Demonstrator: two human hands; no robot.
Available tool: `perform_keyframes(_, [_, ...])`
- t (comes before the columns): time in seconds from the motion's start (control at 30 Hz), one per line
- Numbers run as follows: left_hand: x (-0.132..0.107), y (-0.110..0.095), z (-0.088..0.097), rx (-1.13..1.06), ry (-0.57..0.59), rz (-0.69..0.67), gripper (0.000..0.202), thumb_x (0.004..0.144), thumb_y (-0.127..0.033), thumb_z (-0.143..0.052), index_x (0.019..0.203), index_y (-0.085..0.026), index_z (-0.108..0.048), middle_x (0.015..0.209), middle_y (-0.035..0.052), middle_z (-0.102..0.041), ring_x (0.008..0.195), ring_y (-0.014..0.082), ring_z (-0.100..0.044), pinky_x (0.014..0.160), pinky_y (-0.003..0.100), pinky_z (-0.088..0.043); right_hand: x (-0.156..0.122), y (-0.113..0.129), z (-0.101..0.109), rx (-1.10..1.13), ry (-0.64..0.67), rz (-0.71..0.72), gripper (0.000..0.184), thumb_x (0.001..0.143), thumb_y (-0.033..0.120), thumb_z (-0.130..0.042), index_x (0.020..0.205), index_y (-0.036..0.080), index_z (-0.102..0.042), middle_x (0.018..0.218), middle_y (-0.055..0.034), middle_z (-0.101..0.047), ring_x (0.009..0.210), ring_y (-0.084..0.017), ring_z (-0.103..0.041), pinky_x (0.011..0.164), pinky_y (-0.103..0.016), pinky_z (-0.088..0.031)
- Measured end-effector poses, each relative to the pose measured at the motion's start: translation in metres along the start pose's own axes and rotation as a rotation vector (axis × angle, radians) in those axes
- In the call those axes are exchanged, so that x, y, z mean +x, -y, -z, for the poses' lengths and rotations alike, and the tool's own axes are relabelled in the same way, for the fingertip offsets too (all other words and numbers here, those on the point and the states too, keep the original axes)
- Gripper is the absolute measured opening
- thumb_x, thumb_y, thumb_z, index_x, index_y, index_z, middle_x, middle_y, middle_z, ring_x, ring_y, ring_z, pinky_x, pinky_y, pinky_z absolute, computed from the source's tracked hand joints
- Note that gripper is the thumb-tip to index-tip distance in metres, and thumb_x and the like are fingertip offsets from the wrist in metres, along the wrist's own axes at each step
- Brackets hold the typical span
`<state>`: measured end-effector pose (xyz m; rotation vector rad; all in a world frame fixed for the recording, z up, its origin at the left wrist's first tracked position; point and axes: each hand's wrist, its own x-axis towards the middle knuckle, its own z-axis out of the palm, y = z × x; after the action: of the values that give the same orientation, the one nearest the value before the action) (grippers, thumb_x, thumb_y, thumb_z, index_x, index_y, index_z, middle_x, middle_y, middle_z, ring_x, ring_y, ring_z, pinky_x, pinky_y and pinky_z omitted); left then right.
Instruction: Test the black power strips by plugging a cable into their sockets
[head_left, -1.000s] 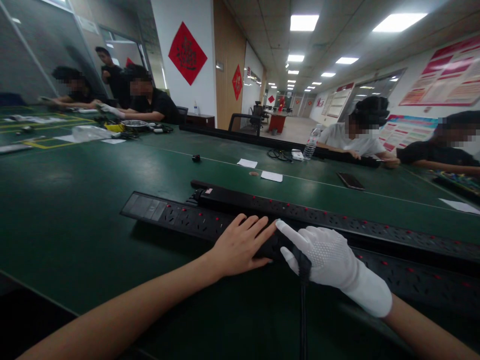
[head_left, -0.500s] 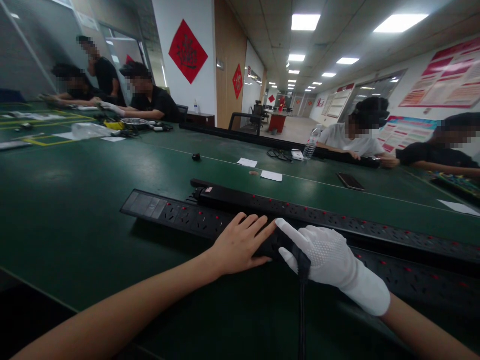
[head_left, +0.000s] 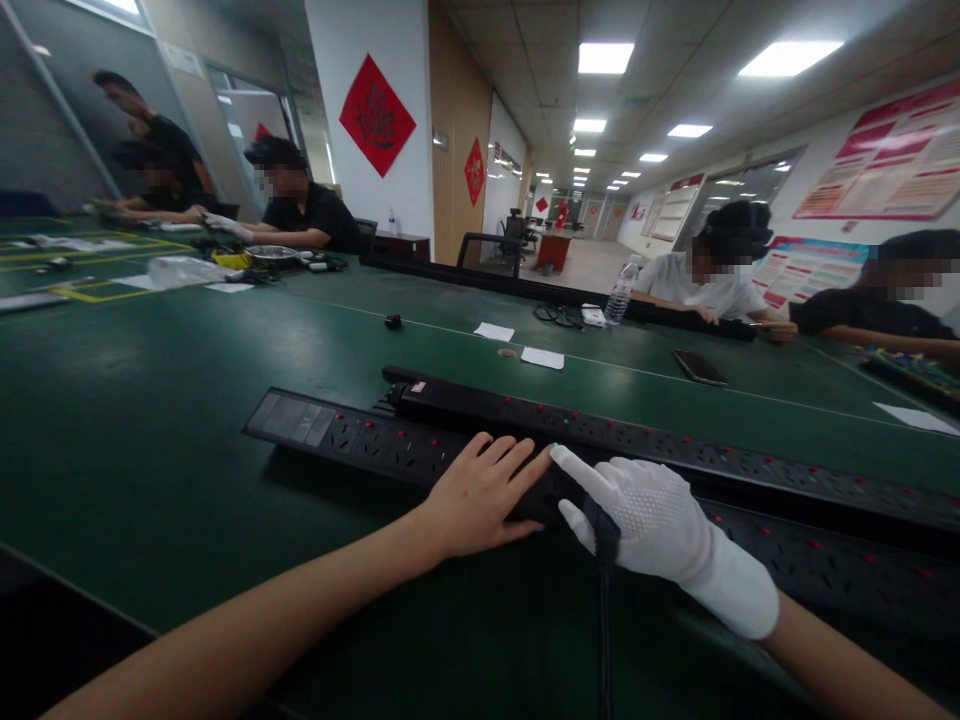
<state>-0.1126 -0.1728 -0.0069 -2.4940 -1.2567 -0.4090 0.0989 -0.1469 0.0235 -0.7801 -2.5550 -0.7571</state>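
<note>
Under 2 hands [head_left: 480, 500], black socket strip [head_left: 386, 445], extending either side

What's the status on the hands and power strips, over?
Bare left hand spread on near power strip. Gloved right hand holding black cable over it. Far power strip close behind.

Bright ceiling panels [head_left: 605, 58] glare above you; your near worktop [head_left: 150, 540] stays dim, soft shadow lies beneath the power strip [head_left: 382, 445], and the left wall [head_left: 45, 130] leans, distorted.
</note>
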Motion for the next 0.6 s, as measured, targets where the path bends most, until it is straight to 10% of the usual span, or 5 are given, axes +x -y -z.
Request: perform_keyframes(0.6, [-0.0005,0.0001,-0.0003,0.008,-0.007,-0.005,0.067,0.08,-0.053,-0.045,0.132,-0.016,-0.028,0.128,0.0109,-0.041,0.111,0.0258,-0.041,0.091,0.041,-0.03,-0.0001,0.0003,-0.0017,-0.007,0.025,-0.011,0.048,0.081,0.041,-0.045,0.123,0.017,-0.048,0.065,-0.0011,-0.06,0.056,-0.011,-0.051,0.055,-0.024,-0.029])
